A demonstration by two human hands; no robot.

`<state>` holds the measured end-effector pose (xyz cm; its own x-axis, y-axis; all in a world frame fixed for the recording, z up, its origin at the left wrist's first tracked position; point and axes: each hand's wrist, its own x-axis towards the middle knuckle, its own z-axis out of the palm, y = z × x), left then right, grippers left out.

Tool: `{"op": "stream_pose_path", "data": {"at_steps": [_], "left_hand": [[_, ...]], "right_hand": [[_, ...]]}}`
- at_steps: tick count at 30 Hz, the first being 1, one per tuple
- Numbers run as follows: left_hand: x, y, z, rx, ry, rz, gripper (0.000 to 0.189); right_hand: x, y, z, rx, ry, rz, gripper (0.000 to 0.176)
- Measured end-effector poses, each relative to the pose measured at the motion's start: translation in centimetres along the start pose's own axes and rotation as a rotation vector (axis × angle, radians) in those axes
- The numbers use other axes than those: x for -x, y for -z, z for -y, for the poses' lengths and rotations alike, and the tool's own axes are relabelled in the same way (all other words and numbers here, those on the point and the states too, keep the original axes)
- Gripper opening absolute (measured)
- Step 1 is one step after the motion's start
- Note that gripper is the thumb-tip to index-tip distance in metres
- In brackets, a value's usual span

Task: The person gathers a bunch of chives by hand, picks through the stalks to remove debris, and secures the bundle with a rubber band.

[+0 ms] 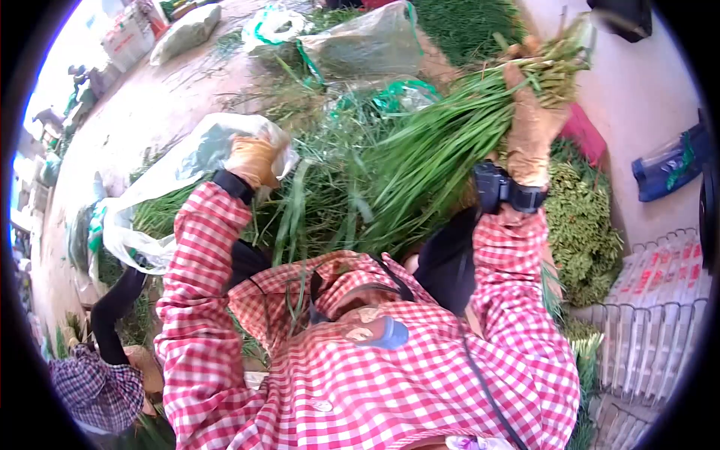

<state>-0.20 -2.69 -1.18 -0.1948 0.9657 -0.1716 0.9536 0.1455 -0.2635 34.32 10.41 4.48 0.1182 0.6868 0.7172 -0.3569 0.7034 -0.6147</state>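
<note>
My right hand (531,127), in a tan glove, is wrapped round the pale stem end of a bunch of long green leaves (450,142). The leaves fan down and left over a loose heap of cut greens (322,142) in front of me. My left hand (253,159), also gloved, grips the edge of a whitish plastic bag (196,146). More green leaves (165,210) show at the bag's opening. Its fingertips are partly hidden by the plastic.
Clear plastic sheeting (367,41) with green ribbon lies beyond the heap. Dark green bundles (469,30) lie at the back, with a yellow-green pile (581,232) at right. Ribbed plastic crates (652,337) stand lower right. Another person in a checked garment (97,386) is at lower left.
</note>
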Motion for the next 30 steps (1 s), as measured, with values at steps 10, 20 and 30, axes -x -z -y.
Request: {"op": "stream_pose_path", "data": {"at_steps": [10,20,30], "left_hand": [[6.4,17.4,-2.8,0.749,-0.598,-0.78,0.08],[19.1,-9.0,-5.0,2.132,-0.184,0.586,0.077],[25.8,-13.0,-9.2,1.288,-0.364,-0.033,0.033]], "right_hand": [[1.3,-7.2,2.8,-0.481,-0.001,0.184,0.025],[21.8,-9.7,-3.0,-0.603,-1.074,0.361,0.031],[19.2,-10.4,-4.7,-0.829,-1.564,0.74,0.05]]}}
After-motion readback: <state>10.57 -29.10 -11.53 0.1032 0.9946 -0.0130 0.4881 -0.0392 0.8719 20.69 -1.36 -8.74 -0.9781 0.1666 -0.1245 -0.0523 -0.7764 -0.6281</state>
